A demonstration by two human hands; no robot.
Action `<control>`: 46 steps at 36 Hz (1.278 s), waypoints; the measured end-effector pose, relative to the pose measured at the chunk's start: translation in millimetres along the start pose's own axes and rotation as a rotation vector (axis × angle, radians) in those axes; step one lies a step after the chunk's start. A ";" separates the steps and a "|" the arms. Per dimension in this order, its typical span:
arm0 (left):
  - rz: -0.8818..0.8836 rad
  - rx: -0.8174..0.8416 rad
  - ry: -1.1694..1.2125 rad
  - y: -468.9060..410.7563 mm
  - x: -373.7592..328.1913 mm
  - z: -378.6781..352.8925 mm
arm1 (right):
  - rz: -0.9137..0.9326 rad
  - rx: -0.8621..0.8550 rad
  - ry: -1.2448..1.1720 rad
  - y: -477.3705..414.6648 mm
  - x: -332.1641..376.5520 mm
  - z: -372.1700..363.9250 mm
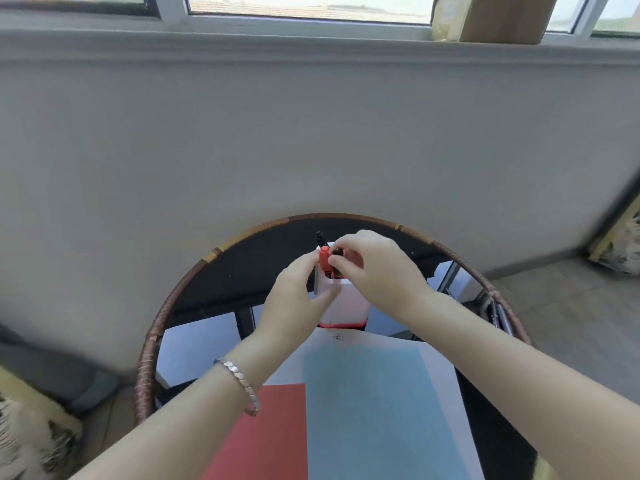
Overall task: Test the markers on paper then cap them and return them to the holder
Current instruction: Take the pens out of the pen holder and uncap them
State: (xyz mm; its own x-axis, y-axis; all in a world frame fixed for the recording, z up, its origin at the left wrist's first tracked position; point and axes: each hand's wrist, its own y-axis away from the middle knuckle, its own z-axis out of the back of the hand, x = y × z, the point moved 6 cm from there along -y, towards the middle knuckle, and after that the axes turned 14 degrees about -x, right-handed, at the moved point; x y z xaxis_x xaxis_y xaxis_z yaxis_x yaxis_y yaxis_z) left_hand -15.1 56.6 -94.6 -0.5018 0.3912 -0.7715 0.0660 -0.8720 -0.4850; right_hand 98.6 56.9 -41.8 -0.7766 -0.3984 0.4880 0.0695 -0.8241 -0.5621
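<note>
Holder [348, 301] stands toward the far edge of the worktop [242, 265], markers upright in it. Left hand [298, 289] wraps the holder, thumb across its front, likely to stop it tipping. Right hand [377, 268] pinches the dark marker [338, 252] beside the red marker [324, 258]; lifting or seating it, I cannot tell. Paper [374, 403] lies at the near edge, ready for testing.

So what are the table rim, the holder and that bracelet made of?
Rim: looks like wrapped rattan or cane, brown with paler bands, matte; the winding shows. Holder: probably plastic, smooth white with a red base, though coated card is possible. Bracelet: seems metal, silvery links catching light.
</note>
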 end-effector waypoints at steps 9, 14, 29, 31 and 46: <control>-0.013 0.001 -0.042 0.6 7.6 -1.4 | -0.120 -0.352 -0.601 8.6 -1.6 81.4; -0.032 0.029 -0.087 -0.2 6.7 -0.4 | -0.305 -0.302 -0.716 23.1 -19.3 78.2; -0.356 -0.005 -0.126 31.8 -67.2 15.8 | -0.232 0.157 -0.420 60.2 -24.3 60.9; -0.525 0.044 -0.161 42.0 -88.9 13.6 | -0.145 0.222 -0.292 64.5 -19.2 58.3; -0.242 0.038 -0.248 40.2 -77.5 -5.4 | -0.044 -0.259 -0.025 68.1 -20.9 88.1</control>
State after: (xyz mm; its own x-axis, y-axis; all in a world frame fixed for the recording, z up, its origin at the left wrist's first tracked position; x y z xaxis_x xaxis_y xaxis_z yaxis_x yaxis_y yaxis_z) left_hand 31.1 -7.2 -56.5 -0.6937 0.5087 -0.5099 -0.1104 -0.7747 -0.6226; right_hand 174.7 -26.4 -31.5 -0.7594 -0.3770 0.5302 -0.1288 -0.7117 -0.6906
